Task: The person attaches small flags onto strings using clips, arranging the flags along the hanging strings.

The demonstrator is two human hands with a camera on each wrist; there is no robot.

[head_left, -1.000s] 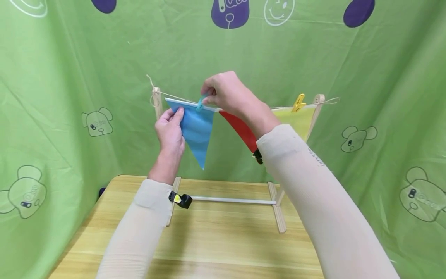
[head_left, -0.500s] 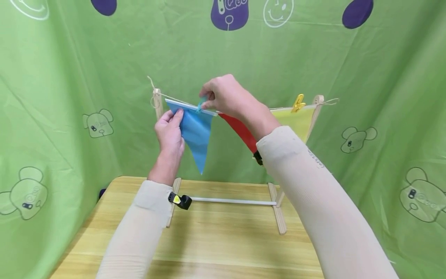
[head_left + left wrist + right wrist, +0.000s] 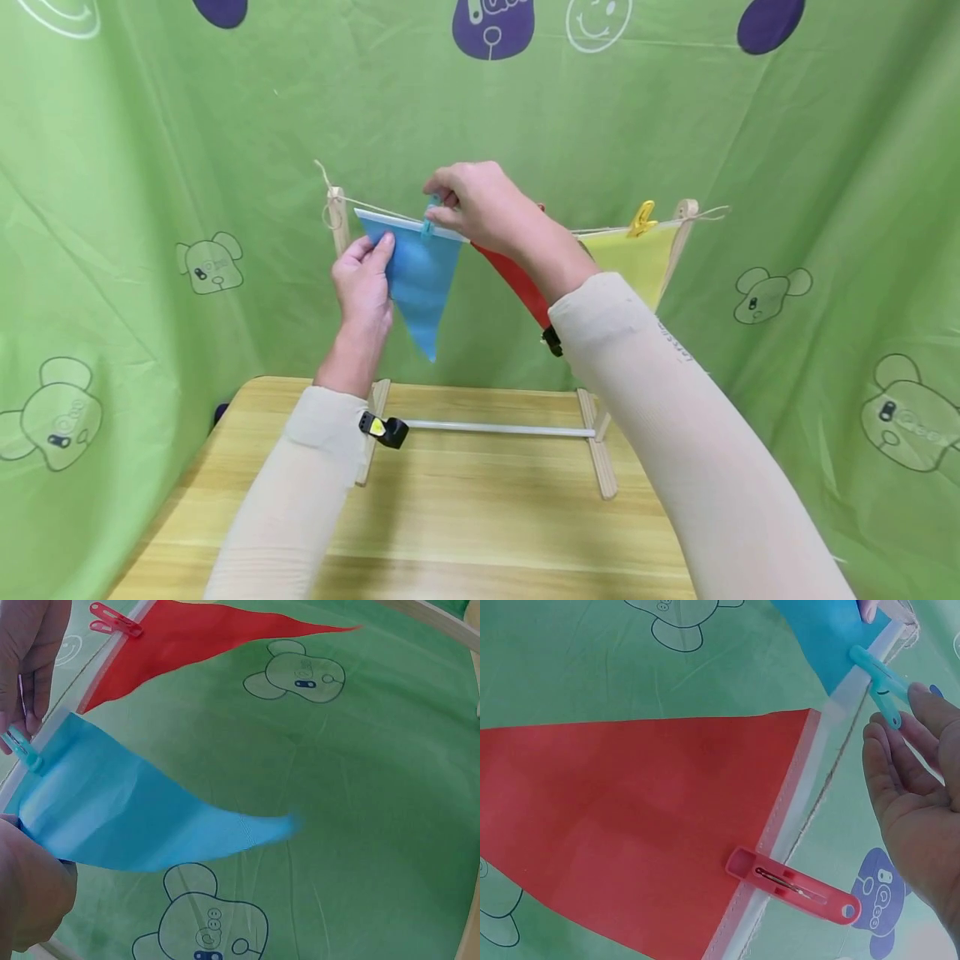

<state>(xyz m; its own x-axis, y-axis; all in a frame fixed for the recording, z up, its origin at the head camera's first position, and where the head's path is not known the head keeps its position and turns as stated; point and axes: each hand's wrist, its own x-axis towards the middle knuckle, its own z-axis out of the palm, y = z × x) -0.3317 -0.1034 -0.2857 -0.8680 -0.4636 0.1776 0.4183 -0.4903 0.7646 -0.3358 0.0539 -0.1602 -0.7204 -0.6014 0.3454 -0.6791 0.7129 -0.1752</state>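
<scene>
My left hand (image 3: 363, 279) pinches the blue triangular pennant (image 3: 423, 275) near its upper left corner, thumb on the front face. A light-blue clothespin (image 3: 877, 682) sits across the pennant's white top edge, its jaws over that edge and its two handles spread apart. Around those handles are the thumb and fingertips of my right hand (image 3: 483, 204), thumb at one handle end and fingers by the other. Close along the white edge runs a thin string (image 3: 832, 776). Beside the blue pennant hangs a red pennant (image 3: 652, 817), held by a red clothespin (image 3: 795, 885).
A yellow pennant (image 3: 633, 258) with a yellow clothespin (image 3: 642, 219) hangs at the right end. The string spans two wooden posts (image 3: 339, 221), joined low down by a white rod (image 3: 495, 428). They stand on a wooden table (image 3: 480, 517) before a green curtain (image 3: 277, 125).
The right fingers have loosened around the light-blue clothespin, which now shows more upright between them. The blue pennant's tip has swung slightly; the left hand keeps its place.
</scene>
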